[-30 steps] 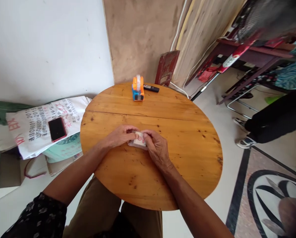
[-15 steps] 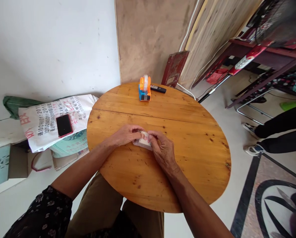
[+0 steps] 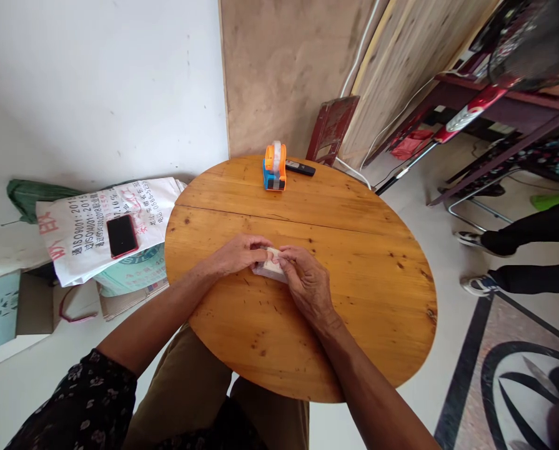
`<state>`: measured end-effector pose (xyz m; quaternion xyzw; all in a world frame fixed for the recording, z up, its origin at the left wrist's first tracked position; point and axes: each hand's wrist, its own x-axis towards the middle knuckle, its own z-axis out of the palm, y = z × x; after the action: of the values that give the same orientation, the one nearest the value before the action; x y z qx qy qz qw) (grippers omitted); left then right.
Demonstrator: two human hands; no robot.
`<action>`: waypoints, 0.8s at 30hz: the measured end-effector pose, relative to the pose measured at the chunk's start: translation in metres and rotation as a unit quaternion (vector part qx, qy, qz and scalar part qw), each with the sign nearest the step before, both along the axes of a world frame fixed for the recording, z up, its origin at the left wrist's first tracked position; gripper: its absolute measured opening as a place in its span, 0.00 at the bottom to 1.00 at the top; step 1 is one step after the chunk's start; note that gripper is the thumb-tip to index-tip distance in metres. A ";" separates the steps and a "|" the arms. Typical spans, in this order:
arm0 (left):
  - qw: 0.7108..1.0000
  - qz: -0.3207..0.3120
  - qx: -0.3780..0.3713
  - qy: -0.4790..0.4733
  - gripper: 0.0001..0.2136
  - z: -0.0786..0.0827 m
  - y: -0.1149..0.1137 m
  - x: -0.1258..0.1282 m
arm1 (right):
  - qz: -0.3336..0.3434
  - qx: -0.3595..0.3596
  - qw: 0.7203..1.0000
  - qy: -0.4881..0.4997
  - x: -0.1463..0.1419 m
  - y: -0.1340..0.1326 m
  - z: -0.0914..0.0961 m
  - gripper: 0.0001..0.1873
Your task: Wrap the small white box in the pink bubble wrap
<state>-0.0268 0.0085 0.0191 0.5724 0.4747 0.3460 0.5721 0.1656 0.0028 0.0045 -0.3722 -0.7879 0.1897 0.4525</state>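
A small white box [image 3: 270, 270] with faint reddish print on top lies on the round wooden table [image 3: 354, 250], close to its middle. My left hand [image 3: 244, 255] grips the box's left end, thumb along the top edge and fingers behind. At the other end, my right hand [image 3: 307, 279] closes on the box with thumb and forefinger pinched over its top. Fingers cover both ends, so only the front side and part of the top show.
An orange and blue tape dispenser [image 3: 275, 167] stands at the table's far side beside a black remote control [image 3: 300, 167]. A phone [image 3: 122, 235] rests on white sacks [image 3: 68, 250] at left. A fan pole [image 3: 466, 115] and another person's legs [image 3: 532, 250] are at right.
My right thumb and fingers have shifted slightly over the top of the box. The other person's legs have moved a little apart. The view has drifted slightly.
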 end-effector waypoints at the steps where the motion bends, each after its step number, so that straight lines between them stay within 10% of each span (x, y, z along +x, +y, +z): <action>1: 1.000 0.000 0.001 0.000 0.15 -0.001 0.000 0.000 | 0.001 0.000 1.000 -0.003 0.000 0.000 0.000 0.07; 24: 0.999 0.008 0.023 0.045 0.16 -0.001 -0.001 -0.002 | -0.020 0.095 0.987 -0.129 0.013 -0.007 0.006 0.10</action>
<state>-0.0287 0.0077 0.0182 0.5968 0.4964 0.3349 0.5341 0.1786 -0.0047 0.0109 -0.3649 -0.8464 0.0554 0.3839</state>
